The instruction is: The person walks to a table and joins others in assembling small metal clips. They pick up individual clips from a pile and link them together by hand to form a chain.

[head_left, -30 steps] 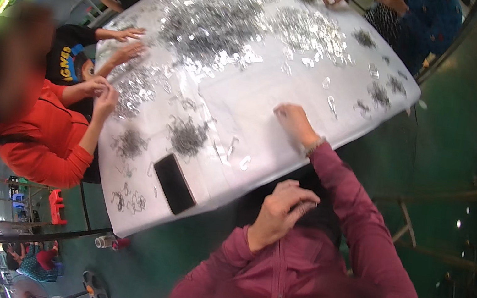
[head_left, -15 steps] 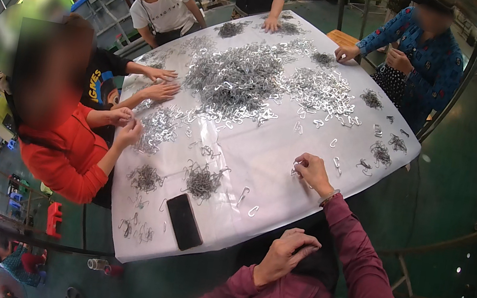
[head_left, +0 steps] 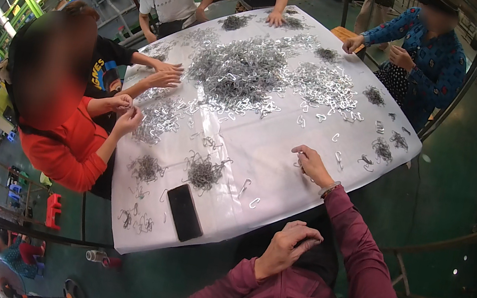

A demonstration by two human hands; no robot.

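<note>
My right hand [head_left: 314, 165] reaches over the near right part of the white-covered table [head_left: 272, 174], its index finger stretched out and apart from the thumb. Nothing clear shows between its fingers. Close to it lie a few loose silvery metal hooks [head_left: 339, 160]. My left hand [head_left: 287, 250] is off the table edge in front of my body, fingers curled in; whatever it may hold is hidden. Two more bent hooks [head_left: 254, 203] lie on the sheet nearer the front edge.
A large heap of metal hooks [head_left: 236, 72] covers the table's middle, with a brighter pile [head_left: 325, 94] beside it. Small dark clumps [head_left: 204, 172] and a black phone [head_left: 184, 213] lie at the near left. Several co-workers stand around, one in a red top [head_left: 63, 150].
My right hand has opened from a pinch, its index finger extending leftward over the sheet. My left hand stays curled in nearly the same place. The view has shifted slightly.
</note>
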